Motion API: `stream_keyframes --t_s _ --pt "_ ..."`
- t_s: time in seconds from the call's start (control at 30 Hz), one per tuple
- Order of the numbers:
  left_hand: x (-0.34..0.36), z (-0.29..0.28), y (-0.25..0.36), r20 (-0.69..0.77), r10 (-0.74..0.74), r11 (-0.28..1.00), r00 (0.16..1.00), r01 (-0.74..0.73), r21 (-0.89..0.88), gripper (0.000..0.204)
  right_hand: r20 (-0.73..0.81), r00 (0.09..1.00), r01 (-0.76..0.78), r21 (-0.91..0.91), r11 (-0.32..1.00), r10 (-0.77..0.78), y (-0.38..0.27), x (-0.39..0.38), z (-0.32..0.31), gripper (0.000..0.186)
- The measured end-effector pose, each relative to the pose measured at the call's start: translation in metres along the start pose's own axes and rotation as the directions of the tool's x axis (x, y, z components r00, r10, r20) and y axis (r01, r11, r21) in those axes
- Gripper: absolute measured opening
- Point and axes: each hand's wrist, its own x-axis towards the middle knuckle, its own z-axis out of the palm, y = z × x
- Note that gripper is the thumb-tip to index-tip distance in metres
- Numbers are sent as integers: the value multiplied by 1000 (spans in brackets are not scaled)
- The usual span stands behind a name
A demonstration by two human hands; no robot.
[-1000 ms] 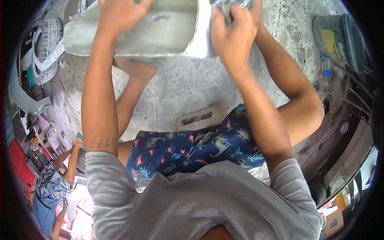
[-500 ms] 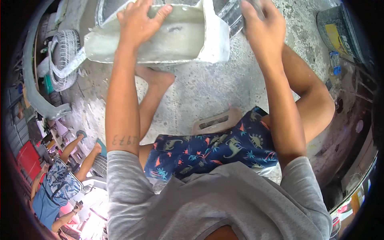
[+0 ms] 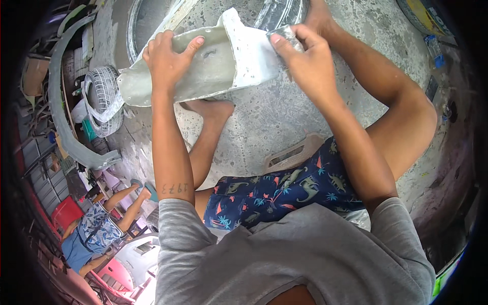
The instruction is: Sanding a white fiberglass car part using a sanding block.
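A hollow, pale grey-green moulded shell [image 3: 211, 76] with a white-coated end [image 3: 254, 58] lies tilted in front of me, its open side up. My left hand [image 3: 170, 61] holds it near the left end, fingers over the far rim and thumb along that edge. My right hand [image 3: 311, 57] pinches a flat grey, worn-looking pad [image 3: 290, 38] between thumb and fingers. The pad is at the right edge of the white end; whether it presses on it is hard to tell. The fingers under the pad are partly hidden.
Beyond the shell lie a tyre [image 3: 279, 14] and a round dark rim [image 3: 133, 30]. A dusty tyre [image 3: 104, 99] and a long curved grey strip [image 3: 68, 122] are at left. A slotted piece [image 3: 295, 152] lies by my shorts. Another person [image 3: 94, 239] sits at lower left.
My right hand has come nearer and leftward, from past the shell's right end to its white edge. The shell has tilted, its right end turning farther away. The whole view has shifted slightly.
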Motion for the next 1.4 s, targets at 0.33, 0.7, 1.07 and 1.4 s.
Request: stream_keyframes --t_s 0.33,0.7,1.07,1.4 --pt "13 2 -3 156 -24 999 987 27 -18 89 7 814 553 -317 771 -581 31 25 44 17" --pt "10 10 -3 58 11 1000 998 -10 -8 83 -132 617 681 -405 610 -776 18 69 56 20" --pt "-44 0 5 -420 20 999 907 -36 -28 62 135 964 -261 360 896 227 10 24 0 14" --pt "-106 -12 23 -602 -93 992 793 22 -124 35 628 723 -630 427 648 289 30 4 5 35"
